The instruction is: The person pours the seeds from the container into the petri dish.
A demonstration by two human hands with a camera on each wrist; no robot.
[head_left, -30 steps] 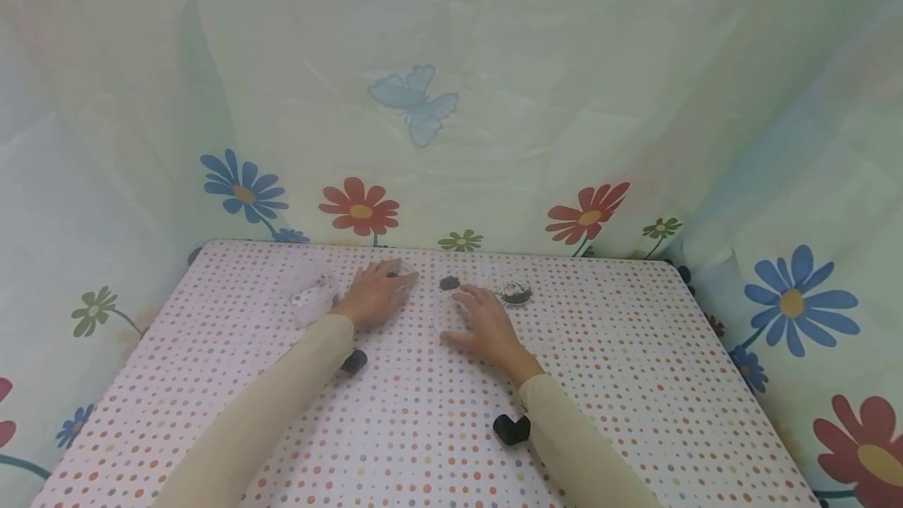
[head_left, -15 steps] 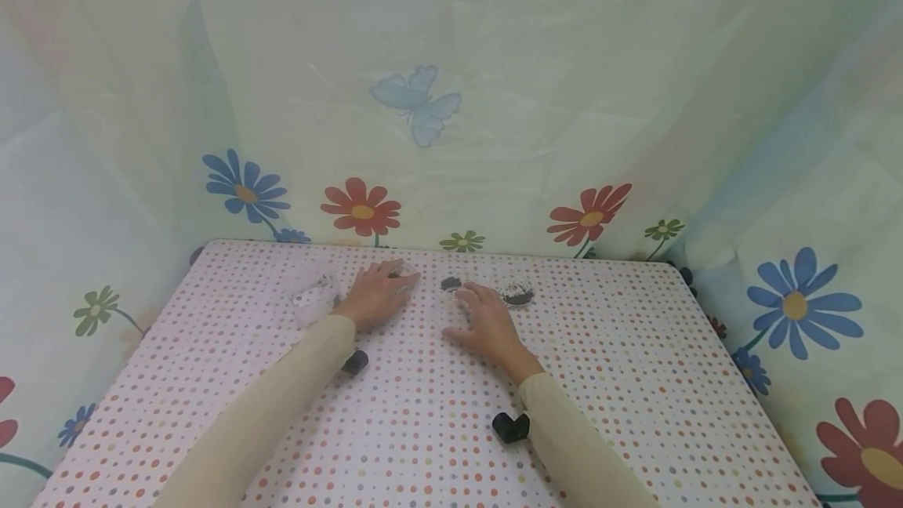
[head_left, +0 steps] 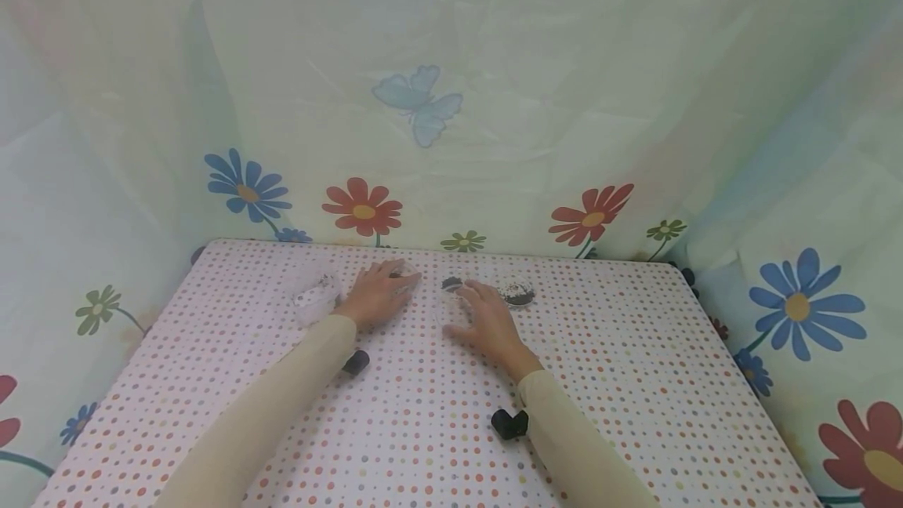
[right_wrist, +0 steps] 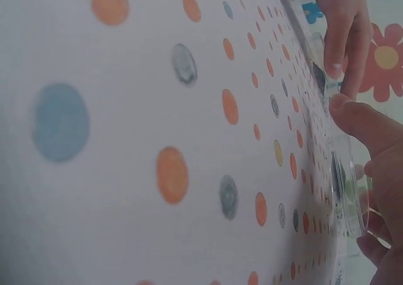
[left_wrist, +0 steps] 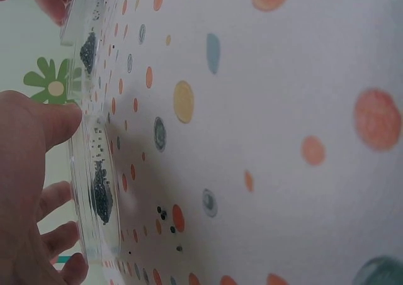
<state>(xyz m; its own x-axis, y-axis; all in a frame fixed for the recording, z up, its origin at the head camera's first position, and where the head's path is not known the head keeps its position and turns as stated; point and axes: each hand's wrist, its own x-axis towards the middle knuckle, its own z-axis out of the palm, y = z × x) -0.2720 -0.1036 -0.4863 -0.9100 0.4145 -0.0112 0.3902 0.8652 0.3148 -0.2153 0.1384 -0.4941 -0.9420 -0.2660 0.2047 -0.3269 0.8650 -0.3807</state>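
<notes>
Near the back of the table, my left hand [head_left: 377, 296] holds a clear shallow round dish [left_wrist: 97, 234] with black beads [left_wrist: 101, 194] in it. In the left wrist view its thumb presses the dish's rim and the other fingers lie along the far side. To its right, my right hand [head_left: 489, 325] grips another clear round dish [right_wrist: 357, 203] at the rim, thumb on the near edge and fingers curled behind. Small dark beads [head_left: 451, 284] show just beyond the right fingertips in the head view. Part of each dish is hidden behind the fingers.
A clear dish of black beads [head_left: 518, 294] stands right of the right hand. Clear packaging with pale pieces [head_left: 315, 298] lies left of the left hand. Several loose black beads [left_wrist: 164, 214] dot the spotted tabletop [head_left: 635, 382]. A flowered curtain [head_left: 536, 139] hangs behind.
A pale rim line now crosses the dark beads by my right fingertips. Both hands stay almost still, while the head view drifts slightly.
</notes>
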